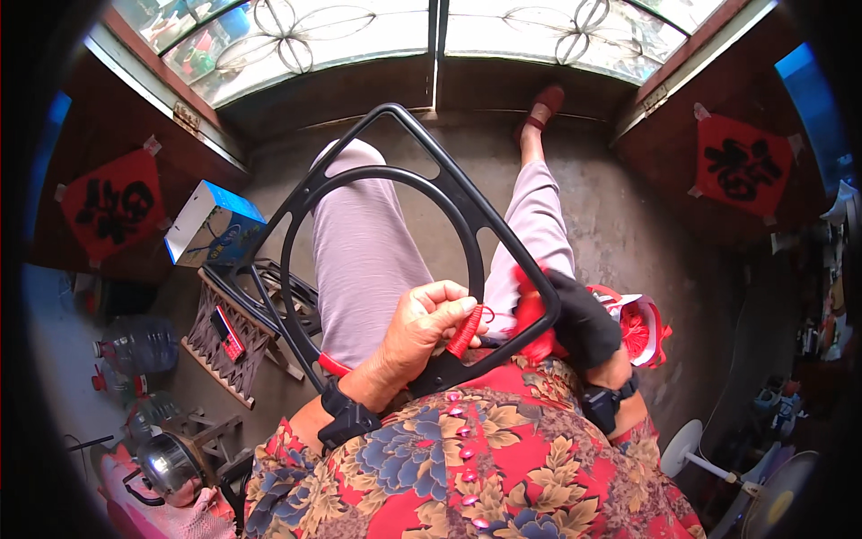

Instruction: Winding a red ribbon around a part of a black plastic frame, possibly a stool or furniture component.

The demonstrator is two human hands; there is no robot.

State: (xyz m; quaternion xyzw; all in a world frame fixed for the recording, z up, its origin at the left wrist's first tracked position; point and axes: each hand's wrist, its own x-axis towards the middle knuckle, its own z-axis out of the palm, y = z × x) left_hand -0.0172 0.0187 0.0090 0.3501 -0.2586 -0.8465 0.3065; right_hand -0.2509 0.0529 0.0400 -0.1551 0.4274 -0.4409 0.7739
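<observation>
A black frame, squarish with rounded corners and a ring inside it, rests across my lap. Red cord is wound tightly around a short stretch near its lower side, and a thin loose loop sticks out there. My left hand is bare and closed, with thumb and fingers pinching the wound part. My right hand, in a black glove, is at the frame's right corner and smeared by motion; its fingers cannot be made out. A blurred red patch shows beside the glove, its kind unclear.
Right of my lap is a white-and-red container with red strands inside. On the left stand a folding stool bearing a red phone, a blue box, plastic bottles and a metal kettle. A white fan stands lower right.
</observation>
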